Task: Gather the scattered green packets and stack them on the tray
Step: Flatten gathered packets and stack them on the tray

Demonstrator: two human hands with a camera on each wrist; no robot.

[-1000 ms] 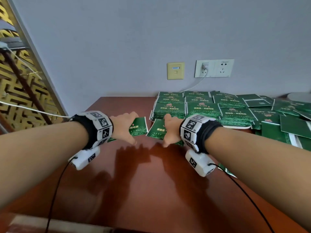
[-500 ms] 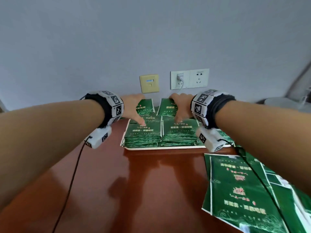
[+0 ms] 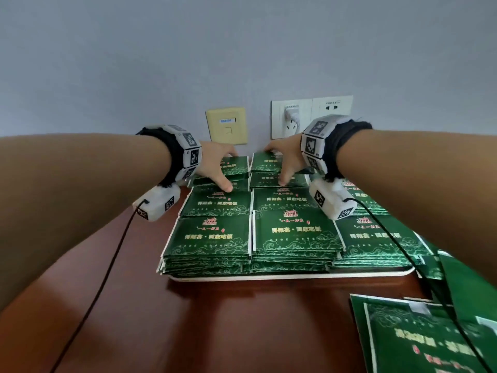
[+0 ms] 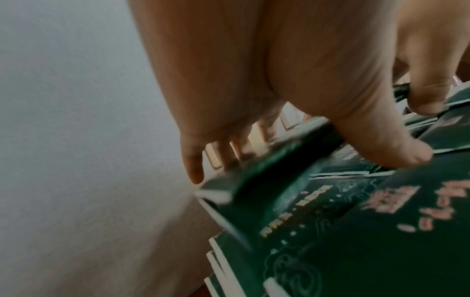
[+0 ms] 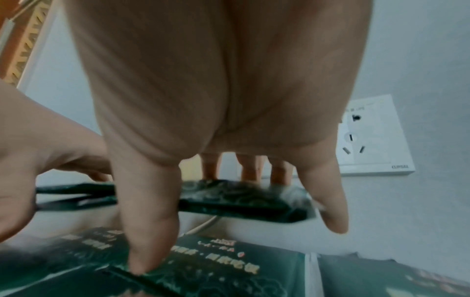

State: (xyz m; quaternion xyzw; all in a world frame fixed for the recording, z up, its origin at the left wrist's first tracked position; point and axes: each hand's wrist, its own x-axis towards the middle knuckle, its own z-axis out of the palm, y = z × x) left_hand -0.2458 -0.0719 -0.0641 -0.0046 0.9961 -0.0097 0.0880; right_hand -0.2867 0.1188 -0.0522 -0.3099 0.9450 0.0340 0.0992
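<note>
A white tray (image 3: pixel 269 277) on the brown table bears several stacks of green packets (image 3: pixel 215 235) in rows. My left hand (image 3: pixel 219 170) is over the far left stack and grips a green packet (image 3: pixel 234 165) between thumb and fingers. In the left wrist view that packet (image 4: pixel 279 158) is blurred and tilted just above the stack, under the thumb (image 4: pixel 396 148). Beside it, my right hand (image 3: pixel 281 165) holds another green packet (image 3: pixel 265 160) over the far middle stack. In the right wrist view its packet (image 5: pixel 241 201) hangs clear of the stack below.
Loose green packets (image 3: pixel 419 332) lie on the table at the lower right, with more beyond the tray's right side. A yellow wall plate (image 3: pixel 227 125) and white sockets (image 3: pixel 309 117) with a plug sit on the wall close behind the tray. Black cables hang from both wrists.
Both hands lifted a packet each from the table left of the tray and carried them over the tray's far row. The view has moved closer to the tray.
</note>
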